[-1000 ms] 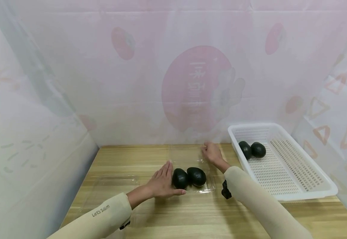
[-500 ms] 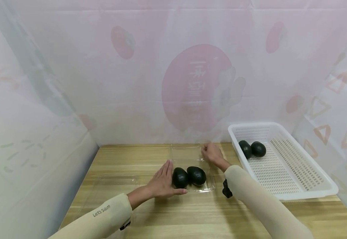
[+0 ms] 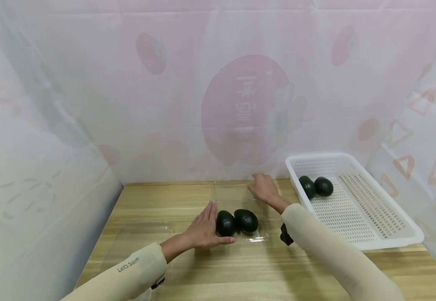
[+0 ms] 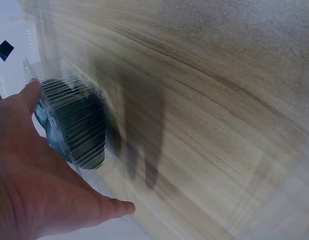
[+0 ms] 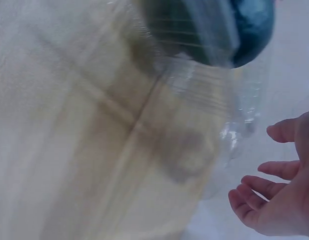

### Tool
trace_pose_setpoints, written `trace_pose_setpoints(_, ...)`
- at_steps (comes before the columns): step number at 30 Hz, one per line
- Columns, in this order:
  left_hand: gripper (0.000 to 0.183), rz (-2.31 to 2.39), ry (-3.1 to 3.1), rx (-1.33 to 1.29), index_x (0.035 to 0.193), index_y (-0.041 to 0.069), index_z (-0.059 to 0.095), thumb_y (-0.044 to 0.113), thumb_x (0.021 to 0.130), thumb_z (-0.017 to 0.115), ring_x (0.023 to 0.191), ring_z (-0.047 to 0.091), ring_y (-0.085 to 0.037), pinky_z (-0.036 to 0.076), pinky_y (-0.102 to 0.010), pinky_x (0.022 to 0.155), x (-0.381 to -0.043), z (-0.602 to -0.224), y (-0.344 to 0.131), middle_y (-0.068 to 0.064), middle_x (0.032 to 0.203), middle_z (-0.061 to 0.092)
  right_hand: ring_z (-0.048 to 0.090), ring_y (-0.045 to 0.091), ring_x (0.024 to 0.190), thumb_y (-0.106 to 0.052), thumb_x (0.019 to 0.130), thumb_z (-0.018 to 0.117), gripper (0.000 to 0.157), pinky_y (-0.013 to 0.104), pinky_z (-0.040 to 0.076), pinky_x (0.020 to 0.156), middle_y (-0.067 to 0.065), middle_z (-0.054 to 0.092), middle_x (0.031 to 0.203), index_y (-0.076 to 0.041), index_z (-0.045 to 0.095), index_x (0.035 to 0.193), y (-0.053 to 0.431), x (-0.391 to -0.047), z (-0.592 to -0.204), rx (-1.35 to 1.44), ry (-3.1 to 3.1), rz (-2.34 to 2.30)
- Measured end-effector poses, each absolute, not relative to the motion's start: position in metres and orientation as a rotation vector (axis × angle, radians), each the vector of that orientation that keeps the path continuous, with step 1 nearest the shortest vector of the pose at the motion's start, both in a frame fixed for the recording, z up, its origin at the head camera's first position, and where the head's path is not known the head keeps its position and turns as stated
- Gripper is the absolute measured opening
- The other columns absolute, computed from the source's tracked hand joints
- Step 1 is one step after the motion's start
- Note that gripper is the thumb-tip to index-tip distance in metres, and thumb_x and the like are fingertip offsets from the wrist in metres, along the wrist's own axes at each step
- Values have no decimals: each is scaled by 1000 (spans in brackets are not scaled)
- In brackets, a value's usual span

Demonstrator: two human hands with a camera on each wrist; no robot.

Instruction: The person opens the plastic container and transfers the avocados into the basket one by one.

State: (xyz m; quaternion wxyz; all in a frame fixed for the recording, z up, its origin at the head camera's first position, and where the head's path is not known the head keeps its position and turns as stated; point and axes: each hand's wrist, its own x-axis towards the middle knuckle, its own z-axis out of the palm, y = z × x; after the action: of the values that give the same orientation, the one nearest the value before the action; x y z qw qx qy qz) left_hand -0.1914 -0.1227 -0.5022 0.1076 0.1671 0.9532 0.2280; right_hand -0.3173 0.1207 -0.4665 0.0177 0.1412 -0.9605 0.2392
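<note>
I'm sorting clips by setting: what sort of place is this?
Probably a makeshift work booth: printed sheets line the back and both sides of a wooden table, with avocados in a clear plastic box on it.

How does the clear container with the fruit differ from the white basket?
The clear container is see-through, while the white basket is opaque with rows of small holes. The container is smaller; the basket is larger. The left hand lies along the container's side, whereas the basket stands apart from that hand. Both hold two dark oval fruits.
</note>
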Motion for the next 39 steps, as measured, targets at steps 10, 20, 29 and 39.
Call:
trace_pose_setpoints(10, 136, 661, 2797, 447, 168, -5, 1, 76, 85, 72, 160, 15, -47, 22, -69, 123, -190, -502, -121, -25, 176, 0, 71, 38, 104, -16, 100, 66, 46, 53, 54, 101, 28, 66, 138, 9, 64, 139, 111, -300, -437, 706, -2929, 638)
trace_pose_setpoints(20, 133, 666, 2758, 440, 167, -7, 0, 76, 87, 69, 160, 16, -46, 24, -68, 123, -180, -484, -118, -27, 175, 0, 62, 42, 130, -19, 100, 71, 48, 55, 50, 108, 24, 65, 140, 5, 63, 142, 113, -291, -427, 1091, -2890, 494)
trace_pose_setpoints(29, 135, 696, 2750, 477, 166, -8, 0, 78, 87, 67, 160, 16, -47, 27, -66, 123, -182, -487, -120, -29, 174, -1, 53, 41, 141, -19, 101, 73, 54, 56, 46, 113, 22, 57, 151, 1, 58, 148, 122, -278, -413, 1437, -2875, 423)
trace_pose_setpoints(39, 129, 725, 2734, 486, 165, -10, -1, 67, 91, 72, 160, 15, -48, 29, -59, 124, -181, -481, -118, -31, 173, -4, 53, 36, 142, -21, 90, 87, 70, 55, 42, 117, 15, 57, 152, -5, 56, 151, 128, -273, -413, 1685, -2889, 335)
